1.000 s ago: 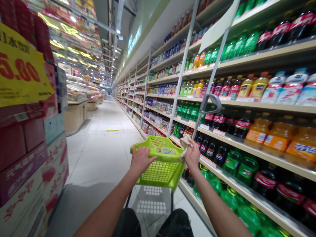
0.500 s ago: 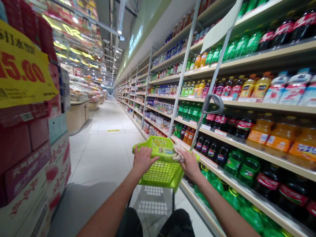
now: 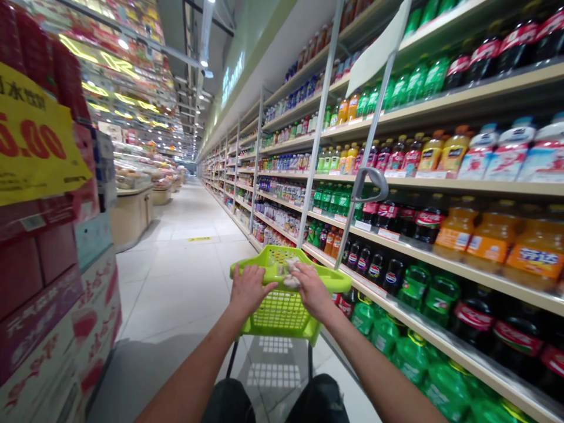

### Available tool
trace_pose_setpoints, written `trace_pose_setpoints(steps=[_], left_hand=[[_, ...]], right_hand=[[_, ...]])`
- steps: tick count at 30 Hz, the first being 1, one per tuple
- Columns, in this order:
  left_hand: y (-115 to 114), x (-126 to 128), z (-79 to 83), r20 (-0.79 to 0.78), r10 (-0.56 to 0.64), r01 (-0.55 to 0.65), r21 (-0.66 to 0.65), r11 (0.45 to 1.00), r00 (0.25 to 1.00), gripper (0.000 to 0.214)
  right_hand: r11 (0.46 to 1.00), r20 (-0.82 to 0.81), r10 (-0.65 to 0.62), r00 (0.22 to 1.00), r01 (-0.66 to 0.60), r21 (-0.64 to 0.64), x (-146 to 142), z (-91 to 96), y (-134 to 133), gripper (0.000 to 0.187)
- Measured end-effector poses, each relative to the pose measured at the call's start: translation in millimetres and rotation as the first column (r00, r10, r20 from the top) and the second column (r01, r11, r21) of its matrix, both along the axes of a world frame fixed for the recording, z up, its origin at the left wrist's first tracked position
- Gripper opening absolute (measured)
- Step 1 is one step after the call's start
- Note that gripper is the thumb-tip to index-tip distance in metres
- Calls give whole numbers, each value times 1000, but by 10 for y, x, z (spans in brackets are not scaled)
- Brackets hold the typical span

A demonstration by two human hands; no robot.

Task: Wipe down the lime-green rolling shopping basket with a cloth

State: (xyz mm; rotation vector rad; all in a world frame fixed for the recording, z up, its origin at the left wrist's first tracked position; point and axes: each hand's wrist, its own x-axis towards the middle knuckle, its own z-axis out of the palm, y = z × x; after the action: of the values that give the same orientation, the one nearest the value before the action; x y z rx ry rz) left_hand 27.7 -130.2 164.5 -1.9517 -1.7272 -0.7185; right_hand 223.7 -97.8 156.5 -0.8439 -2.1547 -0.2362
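A lime-green plastic shopping cart (image 3: 282,314) stands in front of me, its handle bar crossing between my hands. My left hand (image 3: 249,288) is closed round the left part of the handle, thumb pointing inward. A crumpled whitish cloth (image 3: 289,275) lies pressed on the middle of the handle. My right hand (image 3: 312,288) grips this cloth from the right, its fingers bent over it against the bar. Part of the cloth is hidden under those fingers.
Shelves of bottled drinks (image 3: 440,229) run along the right, with a grey metal pole and hook (image 3: 370,185) jutting out. Stacked cartons (image 3: 39,305) with a yellow price sign (image 3: 35,138) stand close on the left. A tiled aisle (image 3: 185,270) stretches ahead.
My right hand has slid the cloth leftward along the handle, from its right part to the middle. My left hand keeps its place on the handle. The view has shifted slightly.
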Motion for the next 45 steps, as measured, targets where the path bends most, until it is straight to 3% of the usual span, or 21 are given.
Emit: trace_pose_setpoints(steps=[4,6,9,12,14,17,20,22,26,28,30,33,36,39,42,45], left_hand=[[-1,15,-2,17,-15,15,7,1000,1000,43],[2,37,-9,26,-9,8,16,1000,1000,43],[8,68,-21,21,2,-3,22,1000,1000,44],[16,72,-28,-2,3,-3,16,1000,1000,44],[21,56,-28,-15,10,-10,16,1000,1000,43],[23,23,-18,-11,8,-8,11,1000,1000,44],[12,12,-5,0,-6,6,7,1000,1000,44],[1,22,0,5,-2,2,9,1000,1000,44],[-8,56,-5,12,8,-8,1,1000,1000,43],[-7,61,-13,16,2,-3,5,1000,1000,43],[-5,57,-20,19,-7,7,11,1000,1000,43],[-3,47,-29,21,-16,16,18,1000,1000,42],[1,50,-37,27,-14,13,27,1000,1000,42],[2,56,-38,24,-15,14,33,999,1000,41],[-5,47,-23,11,-11,11,26,1000,1000,38],[-13,21,1,4,-7,7,5,1000,1000,39]], right_hand=[[967,-157,-253,954,255,-13,817,-66,151,35],[943,-244,-323,914,332,-5,935,-110,194,35],[960,-286,-269,920,279,-5,548,-175,146,35],[997,-235,-61,970,70,31,-95,-174,16,37],[996,-148,73,986,-65,57,-307,-138,-43,37],[998,-132,67,989,-64,29,-69,-92,-27,35],[990,-273,-136,952,126,-56,468,-50,71,35],[973,-414,-232,880,210,-98,650,0,132,36],[985,-607,-167,777,109,-132,342,105,188,44],[990,-551,-110,827,42,-133,108,128,188,46],[988,-395,-122,910,73,-136,5,126,168,44],[976,-136,-216,967,208,-70,80,120,106,41],[982,13,-184,983,184,-48,118,160,40,40],[992,41,-97,994,100,-78,-108,189,-8,37],[1000,46,9,999,-8,-18,-413,161,-42,30],[997,44,47,998,-49,53,-406,116,-32,28]])
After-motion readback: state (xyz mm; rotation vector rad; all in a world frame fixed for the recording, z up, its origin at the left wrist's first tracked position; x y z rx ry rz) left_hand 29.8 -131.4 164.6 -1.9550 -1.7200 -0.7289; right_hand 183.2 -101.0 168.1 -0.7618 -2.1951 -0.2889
